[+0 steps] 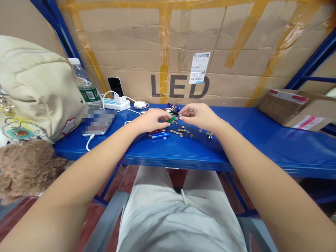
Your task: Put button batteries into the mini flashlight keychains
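Note:
My left hand rests on the blue shelf with its fingers curled around a small green item. My right hand is beside it, fingertips pinched on a tiny part that I cannot make out. Just in front of the hands lie several small round button cells. A red pen-like tube and a blue one lie under my left hand. A pile of small colourful tubes sits behind the hands.
A blurred phone lies at the left with a white cable. Behind it stand a white power strip and a water bottle. A cream bag fills the left. A cardboard box sits at the right.

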Action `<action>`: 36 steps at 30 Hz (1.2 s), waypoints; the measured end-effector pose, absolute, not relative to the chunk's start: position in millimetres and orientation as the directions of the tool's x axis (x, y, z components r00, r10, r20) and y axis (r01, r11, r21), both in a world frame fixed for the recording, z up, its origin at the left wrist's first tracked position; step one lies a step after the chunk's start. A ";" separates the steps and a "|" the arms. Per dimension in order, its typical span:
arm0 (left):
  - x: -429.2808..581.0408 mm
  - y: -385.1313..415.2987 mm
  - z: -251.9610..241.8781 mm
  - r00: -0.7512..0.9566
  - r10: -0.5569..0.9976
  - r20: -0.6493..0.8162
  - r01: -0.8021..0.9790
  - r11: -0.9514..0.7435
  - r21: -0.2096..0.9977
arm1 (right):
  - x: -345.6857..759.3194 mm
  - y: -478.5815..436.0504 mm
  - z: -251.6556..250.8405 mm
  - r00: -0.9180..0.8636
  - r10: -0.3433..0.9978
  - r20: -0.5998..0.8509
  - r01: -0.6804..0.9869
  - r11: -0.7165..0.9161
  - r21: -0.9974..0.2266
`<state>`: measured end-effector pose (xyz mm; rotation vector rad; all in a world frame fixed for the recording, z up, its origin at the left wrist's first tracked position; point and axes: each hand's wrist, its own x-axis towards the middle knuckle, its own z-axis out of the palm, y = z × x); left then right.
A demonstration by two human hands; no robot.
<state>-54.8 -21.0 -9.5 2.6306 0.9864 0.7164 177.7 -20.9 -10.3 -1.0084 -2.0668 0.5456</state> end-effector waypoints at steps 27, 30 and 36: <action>-50.4 -21.7 -9.1 0.713 0.439 0.547 0.515 -0.857 0.016 | 168.2 -22.5 -11.7 -0.357 0.820 0.447 0.577 0.570 -0.585; -47.0 -23.1 -9.3 0.701 0.438 0.563 0.544 -0.839 -0.025 | 161.0 -21.4 -12.0 -0.310 0.810 0.498 0.652 0.562 -0.509; -47.0 -19.9 -13.2 0.687 0.434 0.583 0.571 -0.819 -0.064 | 151.2 -21.3 -11.6 -0.297 0.819 0.491 0.719 0.530 -0.450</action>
